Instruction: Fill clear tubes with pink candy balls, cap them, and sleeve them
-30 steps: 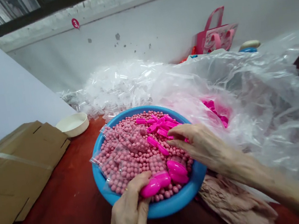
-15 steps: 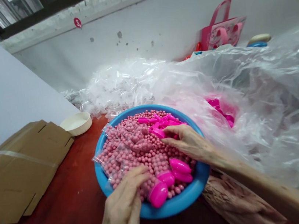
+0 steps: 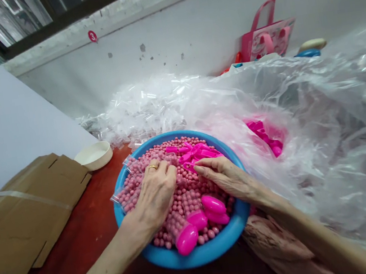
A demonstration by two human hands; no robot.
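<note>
Likely because it's small, a pink piece [image 3: 189, 165] is pinched by the right hand [image 3: 225, 175]; what the left hand [image 3: 156, 188] holds can't be told.

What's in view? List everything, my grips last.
Basin: one, blue, centre
Beads: many, pink, in basin
Packets: several, clear, in basin
Caps: about four, magenta, basin front
Small pieces: several, magenta, basin back
Bagged pieces: several, magenta, right
Sheeting: uncounted, clear, right
Pouches: many, clear, back
Dish: one, white, left
Cardboard: uncounted, brown, left
Table: one, red, underneath
Cloth: one, pinkish, lower right
Tote: one, pink, upper right
Other items: several, mixed, upper right
Wall: one, white, back
Tag: one, red, wall
Window: one, dark framed, upper left
Panel: one, white, left
Left grip: one, bare, over packets
Right grip: one, bare, at small pieces
</note>
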